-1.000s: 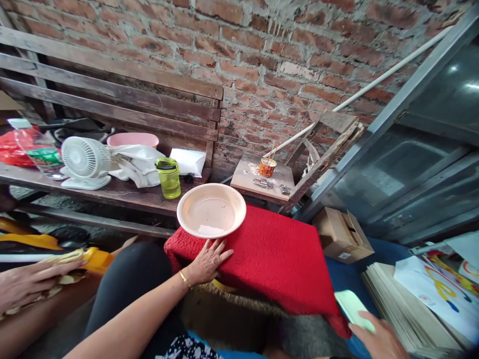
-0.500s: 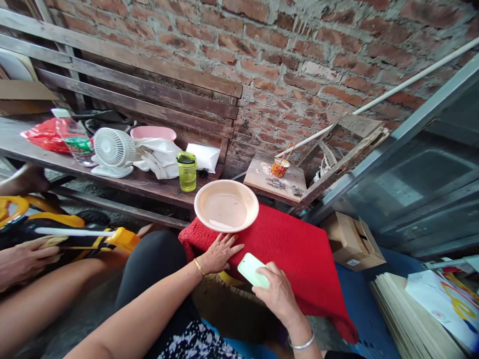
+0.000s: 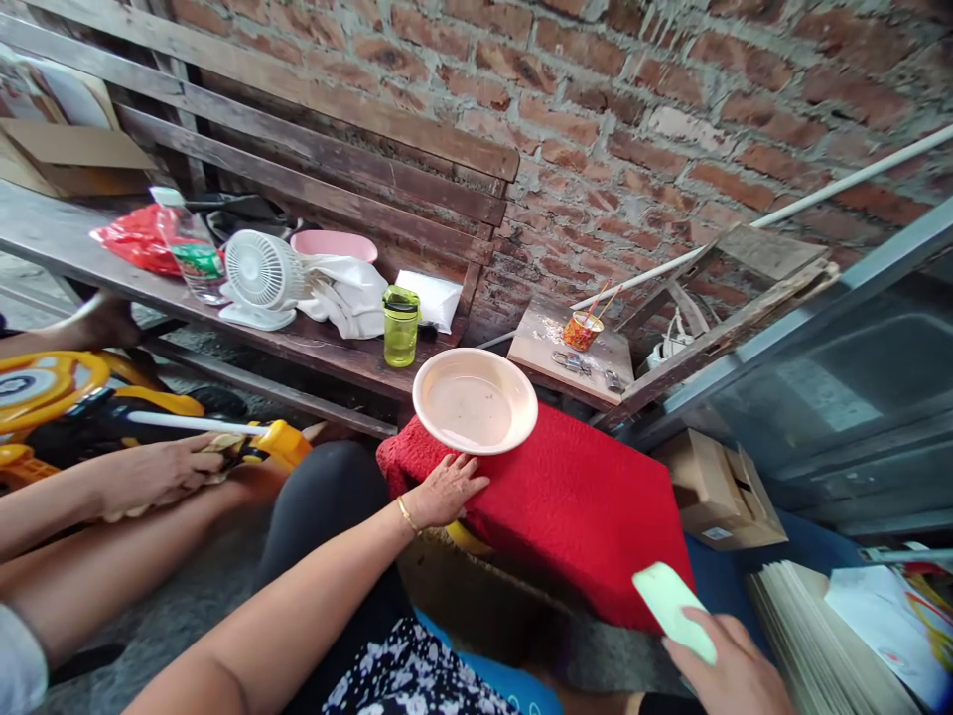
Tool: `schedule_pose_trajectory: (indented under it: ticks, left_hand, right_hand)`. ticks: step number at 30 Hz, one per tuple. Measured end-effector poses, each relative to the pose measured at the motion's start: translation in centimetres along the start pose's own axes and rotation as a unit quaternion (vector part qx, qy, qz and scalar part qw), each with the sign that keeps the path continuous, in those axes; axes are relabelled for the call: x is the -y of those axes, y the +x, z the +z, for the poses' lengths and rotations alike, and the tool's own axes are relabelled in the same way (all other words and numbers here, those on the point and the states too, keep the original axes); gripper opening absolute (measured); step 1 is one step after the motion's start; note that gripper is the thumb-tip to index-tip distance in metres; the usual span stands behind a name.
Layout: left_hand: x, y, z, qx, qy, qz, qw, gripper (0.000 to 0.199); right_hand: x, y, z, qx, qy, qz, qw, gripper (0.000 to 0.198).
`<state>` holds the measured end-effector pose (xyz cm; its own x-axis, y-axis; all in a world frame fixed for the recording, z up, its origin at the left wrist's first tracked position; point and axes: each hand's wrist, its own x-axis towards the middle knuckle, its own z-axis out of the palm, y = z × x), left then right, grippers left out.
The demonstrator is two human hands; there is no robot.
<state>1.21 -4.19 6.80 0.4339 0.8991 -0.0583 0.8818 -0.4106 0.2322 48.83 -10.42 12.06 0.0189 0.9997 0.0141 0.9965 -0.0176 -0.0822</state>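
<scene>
My left hand (image 3: pixel 445 489), with a bracelet at the wrist, lies open on the red cloth (image 3: pixel 588 492), its fingers apart beside the near rim of a pale basin (image 3: pixel 427 422). Shallow water with a few dark specks shows in the basin. Out at the lower right, past the cloth's front edge, my right hand (image 3: pixel 734 660) is closed around a pale green phone (image 3: pixel 670 601). The phone is tilted and held above the floor.
A bench (image 3: pixel 328 372) behind holds a white fan (image 3: pixel 262 276), a green bottle (image 3: pixel 400 328) and a pink basin (image 3: pixel 335 245). At left, another person's hand (image 3: pixel 168 475) holds a cloth against a yellow-and-black toy vehicle (image 3: pixel 56 397). Cardboard (image 3: pixel 726 497) stands right.
My right hand has carried the phone to the right, away from over the red cloth. My left hand stays by the basin. The view has shifted slightly left. The other person's hand moved along the toy.
</scene>
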Motion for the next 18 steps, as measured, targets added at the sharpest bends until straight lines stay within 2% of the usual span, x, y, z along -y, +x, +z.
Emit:
schedule_pose_trajectory:
  ticks: [2,5,7,9,11,13,18]
  left_hand:
    - [0.3,-0.3,-0.5,0.003,0.000,-0.016,1.000,0.067]
    - [0.9,-0.7,-1.1,0.007,-0.004,-0.040,0.999,0.061]
    - [1.3,-0.8,-1.5,0.005,-0.007,-0.050,0.999,0.055]
    - [1.5,-0.8,-1.8,0.004,-0.011,-0.055,0.998,0.051]
    - [1.6,-0.7,-2.0,0.002,-0.014,-0.056,0.998,0.050]
    - [1.5,-0.8,-2.3,0.003,-0.012,-0.053,0.999,0.049]
    - [1.4,-1.2,-3.2,0.002,0.000,-0.049,0.999,0.037]
  right_hand:
    - [8.1,0.8,0.9,-0.033,0.020,-0.100,0.994,0.030]
    - [19.2,1.4,2.5,-0.051,0.043,-0.236,0.969,0.029]
    - [23.8,1.5,3.4,-0.054,0.049,-0.296,0.953,0.029]
    - [25.3,1.6,4.0,-0.050,0.040,-0.316,0.947,0.026]
    - [23.4,1.6,4.2,-0.041,0.023,-0.302,0.952,0.026]
    - [18.5,1.4,4.2,-0.036,0.006,-0.266,0.963,0.028]
    - [-0.4,-1.1,2.9,-0.030,-0.035,-0.122,0.991,0.023]
